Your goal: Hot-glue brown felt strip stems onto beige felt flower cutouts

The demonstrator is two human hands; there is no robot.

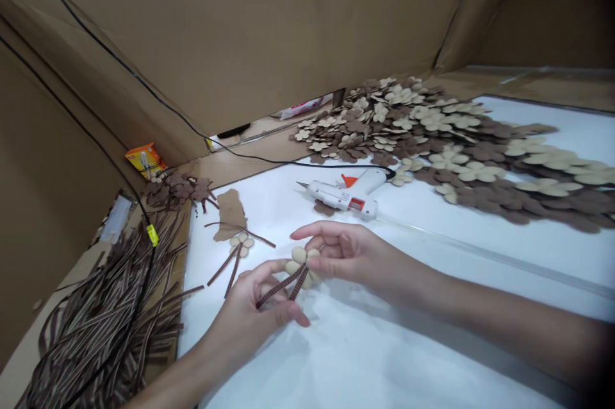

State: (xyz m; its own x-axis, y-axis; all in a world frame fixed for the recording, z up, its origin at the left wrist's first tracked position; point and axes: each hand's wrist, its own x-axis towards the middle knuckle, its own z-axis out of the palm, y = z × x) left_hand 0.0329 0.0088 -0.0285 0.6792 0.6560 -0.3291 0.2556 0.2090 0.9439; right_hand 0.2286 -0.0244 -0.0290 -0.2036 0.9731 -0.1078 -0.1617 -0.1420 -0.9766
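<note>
Clock positions are read from the workpiece, with 12 o'clock toward the far wall. The cream, multi-petalled flower with two brown checked ribbon tails point(298, 255) is located between the hands, above the flat white work surface point(307, 358). Right hand point(346, 252): thumb and fingers closed on the flower, one finger extended along its far side. Left hand point(254, 300): thumb and forefinger spread apart, ribbon tails spanning the gap; whether its other fingers grip cannot be told. The white-and-orange glue gun point(346, 196) lies at 1 o'clock, near the right hand; the heaped brown and cream petal shapes point(408, 117) lie beyond. Working room extends from 5 to 6 o'clock. The surface's left edge runs at 9 o'clock, bordered by loose brown striped ribbons point(110, 313).
</note>
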